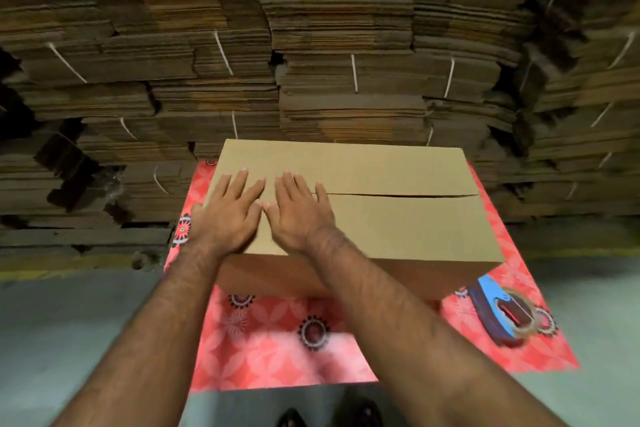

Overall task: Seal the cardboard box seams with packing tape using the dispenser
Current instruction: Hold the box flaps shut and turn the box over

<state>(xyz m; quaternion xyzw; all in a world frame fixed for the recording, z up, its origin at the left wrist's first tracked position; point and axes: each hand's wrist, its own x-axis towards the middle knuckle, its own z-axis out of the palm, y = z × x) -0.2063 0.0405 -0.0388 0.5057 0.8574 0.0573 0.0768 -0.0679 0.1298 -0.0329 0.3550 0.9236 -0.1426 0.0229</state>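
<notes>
The left hand (pixel 230 215) and right hand (pixel 298 210) lay flat side by side, fingers straight and spread, pressing on the left end of the cardboard box (pixel 398 218) top. The centre seam (pixel 398 195) ran rightward from the right hand's fingers (slightly gapped, no tape visible on it). Well right of both hands and nearer the person, the tape dispenser (pixel 509 314) lay on the red patterned surface (pixel 277 357). Beyond the hands rose stacks of flattened cardboard (pixel 311 45); grey floor (pixel 69 322) lay below.
</notes>
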